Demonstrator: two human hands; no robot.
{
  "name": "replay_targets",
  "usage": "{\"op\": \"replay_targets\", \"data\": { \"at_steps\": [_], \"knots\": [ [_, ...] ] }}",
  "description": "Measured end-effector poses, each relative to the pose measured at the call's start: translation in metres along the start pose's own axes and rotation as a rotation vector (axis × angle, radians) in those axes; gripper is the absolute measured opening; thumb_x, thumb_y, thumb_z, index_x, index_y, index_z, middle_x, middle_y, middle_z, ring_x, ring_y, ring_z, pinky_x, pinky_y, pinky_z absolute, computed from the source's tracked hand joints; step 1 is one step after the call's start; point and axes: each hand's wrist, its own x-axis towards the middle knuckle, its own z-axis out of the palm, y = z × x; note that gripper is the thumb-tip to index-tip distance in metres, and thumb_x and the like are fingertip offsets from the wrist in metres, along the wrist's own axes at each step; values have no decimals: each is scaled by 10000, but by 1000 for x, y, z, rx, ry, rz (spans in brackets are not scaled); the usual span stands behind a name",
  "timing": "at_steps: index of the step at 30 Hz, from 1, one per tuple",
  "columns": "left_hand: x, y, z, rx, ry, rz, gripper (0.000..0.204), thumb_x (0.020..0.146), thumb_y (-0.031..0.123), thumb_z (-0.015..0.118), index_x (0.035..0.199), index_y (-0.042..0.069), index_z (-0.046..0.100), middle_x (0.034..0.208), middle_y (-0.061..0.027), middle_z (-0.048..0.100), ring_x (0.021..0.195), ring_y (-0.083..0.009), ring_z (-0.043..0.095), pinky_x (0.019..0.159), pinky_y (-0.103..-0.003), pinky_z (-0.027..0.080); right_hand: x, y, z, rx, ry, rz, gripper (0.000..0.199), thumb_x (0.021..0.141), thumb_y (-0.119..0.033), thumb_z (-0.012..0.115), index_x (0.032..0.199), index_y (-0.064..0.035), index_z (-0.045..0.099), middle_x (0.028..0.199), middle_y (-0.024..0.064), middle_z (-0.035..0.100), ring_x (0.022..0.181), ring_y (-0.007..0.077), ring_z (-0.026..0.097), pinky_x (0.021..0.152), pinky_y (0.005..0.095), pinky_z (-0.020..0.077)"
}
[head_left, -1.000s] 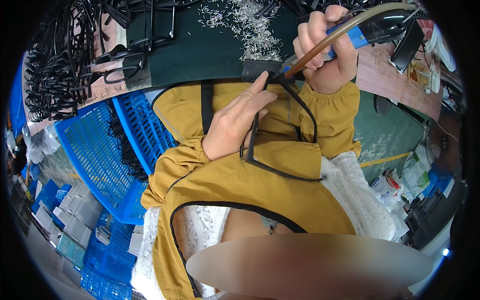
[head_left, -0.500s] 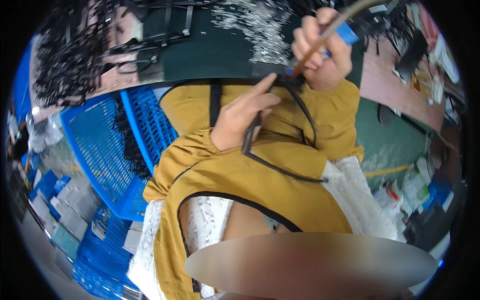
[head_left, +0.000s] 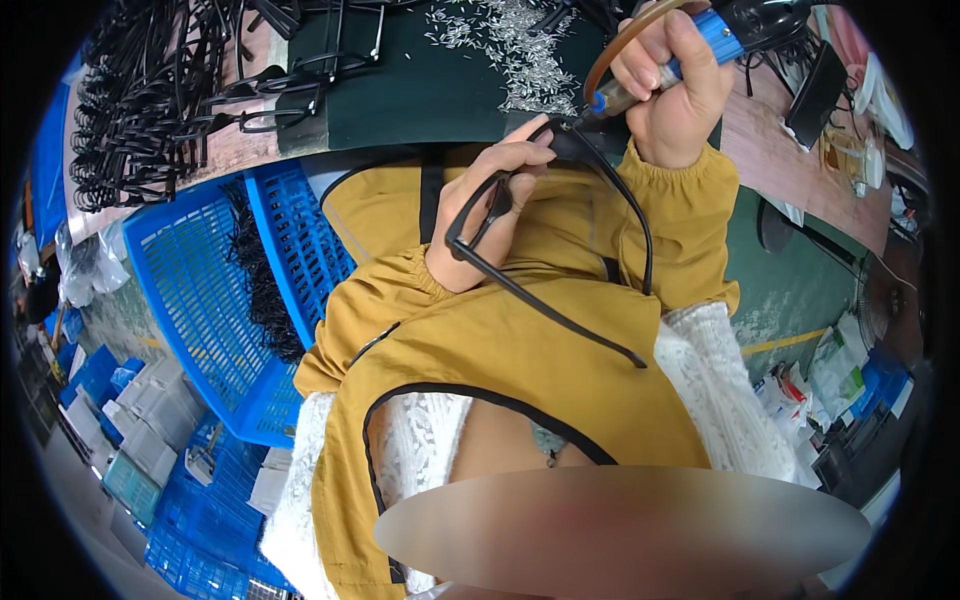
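Note:
My left hand is closed round a black glasses frame, whose two temples hang down over my lap. Between my right fingers and thumb is a powered screwdriver with a blue collar and black body; a brown tube curves beside it. My right hand holds it tilted, tip down to the left, at the frame's hinge corner. Whether the tip touches a screw there is too small to tell. Just beyond both hands, a heap of small silvery screw-like pieces lies on the dark green mat.
Several black glasses frames are piled at the table's left. Blue baskets with black parts stand left of my lap. White boxes lie on the floor. A dark flat object rests at the right of the pink table top.
The screwdriver has swung from behind my right hand into plainer view, its tip still by the hinge. My left hand has turned the glasses frame slightly, lifting its near corner leftward.

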Motion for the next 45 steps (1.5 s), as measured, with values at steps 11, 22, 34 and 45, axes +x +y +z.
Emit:
{"op": "replay_targets", "data": {
  "at_steps": [11, 22, 34, 45],
  "knots": [
    [23, -7, -5, 166, -90, 180, 240, 945, -102, 581, 1149, 8, 644, 1290, -227, 685, 1216, -341, 679, 991, -361, 560, 16, -2, 19, -211, -113, -56, 274, 996, -160, 649, 1224, -92, 513, 686, 5, 432, 483, 91, 416, 413, 220, 324],
    [18, -21, -4, -18, -42, 166, 154, 1012, -34, 558, 1138, -23, 647, 1366, -281, 635, 1221, -332, 680, 1026, -362, 527, 22, 3, -13, 142, -12, 250, 180, 998, -180, 655, 1117, -118, 535, 675, -25, 408, 472, 66, 383, 403, 205, 291],
    [24, 13, -19, 116, -2, 220, 87, 992, -11, 574, 1057, 17, 625, 1240, -172, 656, 1203, -299, 643, 1010, -370, 497, -34, -48, 30, -692, -28, 388, 333, 955, -145, 660, 1201, -8, 481, 791, 43, 469, 528, 72, 403, 431, 207, 301],
    [-65, 118, -176, 863, 1070, 173, 288, 944, -27, 497, 1228, 10, 467, 832, -106, 601, 726, -164, 577, 723, -303, 515, -10, -85, -39, -547, 173, 18, 199, 982, -103, 615, 1132, -21, 514, 774, 23, 423, 610, 84, 416, 485, 196, 349]
  ]
}}
